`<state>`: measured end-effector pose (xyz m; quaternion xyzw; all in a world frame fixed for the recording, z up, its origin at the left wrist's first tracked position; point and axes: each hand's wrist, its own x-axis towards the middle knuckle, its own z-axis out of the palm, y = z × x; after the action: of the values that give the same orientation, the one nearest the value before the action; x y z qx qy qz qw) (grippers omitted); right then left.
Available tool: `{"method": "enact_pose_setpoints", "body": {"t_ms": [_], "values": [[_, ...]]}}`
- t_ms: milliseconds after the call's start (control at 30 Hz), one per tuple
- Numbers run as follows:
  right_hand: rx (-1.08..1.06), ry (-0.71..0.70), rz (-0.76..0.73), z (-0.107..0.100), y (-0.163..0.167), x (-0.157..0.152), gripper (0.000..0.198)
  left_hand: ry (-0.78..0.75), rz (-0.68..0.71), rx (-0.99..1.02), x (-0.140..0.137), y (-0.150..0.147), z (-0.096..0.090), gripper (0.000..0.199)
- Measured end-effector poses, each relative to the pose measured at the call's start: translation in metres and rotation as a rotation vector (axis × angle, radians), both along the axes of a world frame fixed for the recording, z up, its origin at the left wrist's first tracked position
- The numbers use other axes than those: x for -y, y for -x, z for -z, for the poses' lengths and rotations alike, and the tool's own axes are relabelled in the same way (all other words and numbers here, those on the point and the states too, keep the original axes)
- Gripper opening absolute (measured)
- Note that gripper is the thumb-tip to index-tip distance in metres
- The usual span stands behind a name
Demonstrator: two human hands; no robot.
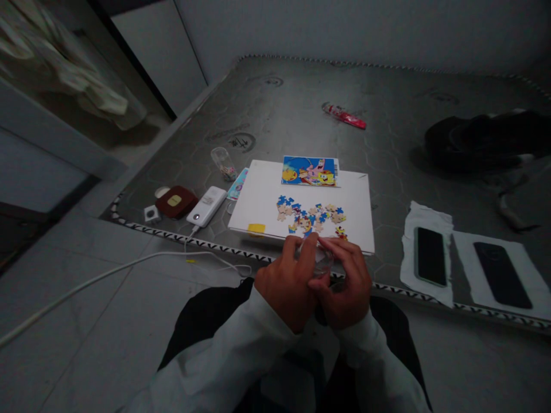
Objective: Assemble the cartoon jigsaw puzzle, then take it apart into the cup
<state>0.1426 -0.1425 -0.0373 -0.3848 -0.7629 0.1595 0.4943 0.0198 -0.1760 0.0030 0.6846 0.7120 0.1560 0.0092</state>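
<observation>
My left hand (pixel 287 282) and my right hand (pixel 349 284) are close together at the near edge of a white board (pixel 258 198). Their fingers curl around a clear plastic container (pixel 323 265), partly hidden by the fingers; its contents cannot be made out. Just beyond my fingertips lies a loose heap of jigsaw puzzle pieces (pixel 322 217), some blue, some showing their tan backs. Behind the heap, a cartoon picture card (pixel 310 171) rests flat on the board.
Left of the board are a clear tube (pixel 224 163), a white power bank (pixel 207 206) with a cable (pixel 129 264), and a brown case (pixel 176 202). To the right, two phones (pixel 430 255) lie on white paper. A red packet (pixel 346 117) lies farther back, and a dark object (pixel 477 140) sits far right.
</observation>
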Motion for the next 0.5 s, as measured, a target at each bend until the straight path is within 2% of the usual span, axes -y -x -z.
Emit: {"method": "enact_pose_setpoints", "body": {"t_ms": [500], "values": [[0.001, 0.023, -0.016, -0.0016, 0.0003, 0.0005, 0.050, -0.021, -0.020, 0.001, -0.0005, -0.0001, 0.0039, 0.054]]}}
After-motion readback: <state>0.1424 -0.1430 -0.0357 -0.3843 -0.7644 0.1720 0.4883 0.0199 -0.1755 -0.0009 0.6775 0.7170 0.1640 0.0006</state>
